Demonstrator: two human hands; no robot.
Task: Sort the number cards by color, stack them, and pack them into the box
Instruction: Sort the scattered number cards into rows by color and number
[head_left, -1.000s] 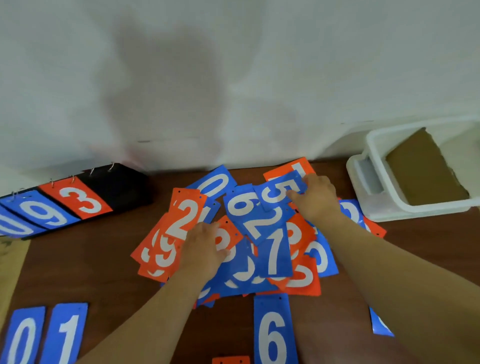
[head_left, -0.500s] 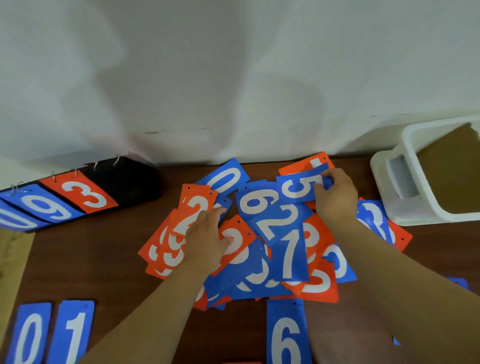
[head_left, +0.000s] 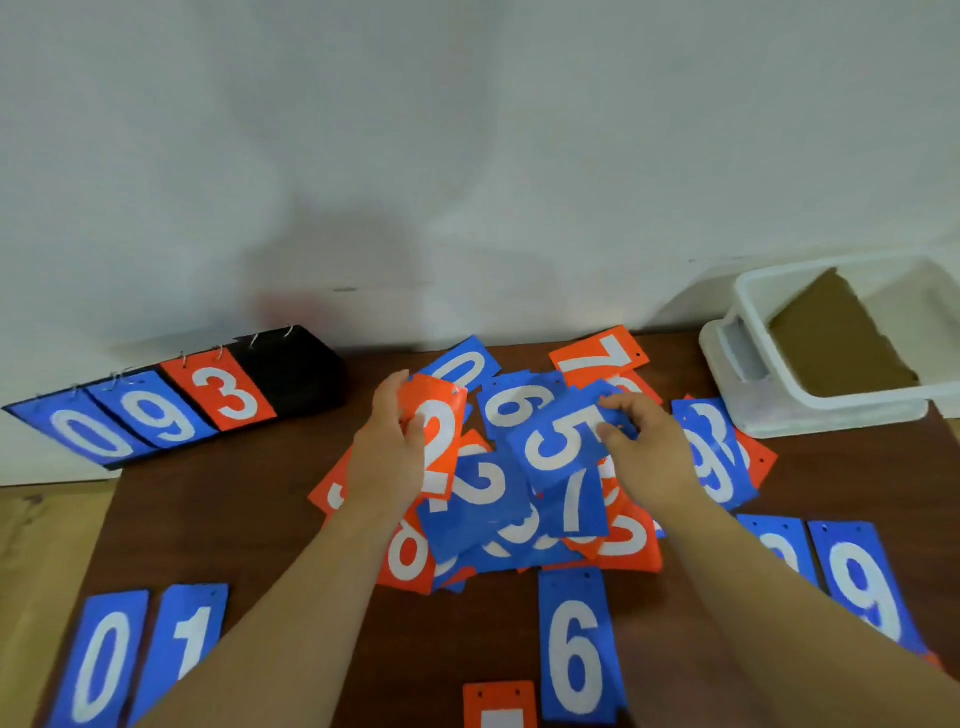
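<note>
Sorting step: pulling cards out of the mixed pile by color.
Left hand (head_left: 387, 452) grips an orange 2 card (head_left: 441, 441); right hand (head_left: 649, 447) pinches a blue 5 card (head_left: 558, 441), both just over the pile (head_left: 519, 540) mid-table (head_left: 234, 519). Box (head_left: 857, 402) sits far right, no number cards visible inside. Next move likely: drop each card onto its own color stack.

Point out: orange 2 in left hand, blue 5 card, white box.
orange 2 card (head_left: 439, 441): head view, on the white digit.
blue 5 card (head_left: 563, 441): head view, on the digit's middle.
white box (head_left: 862, 399): head view, on the near rim.
</note>
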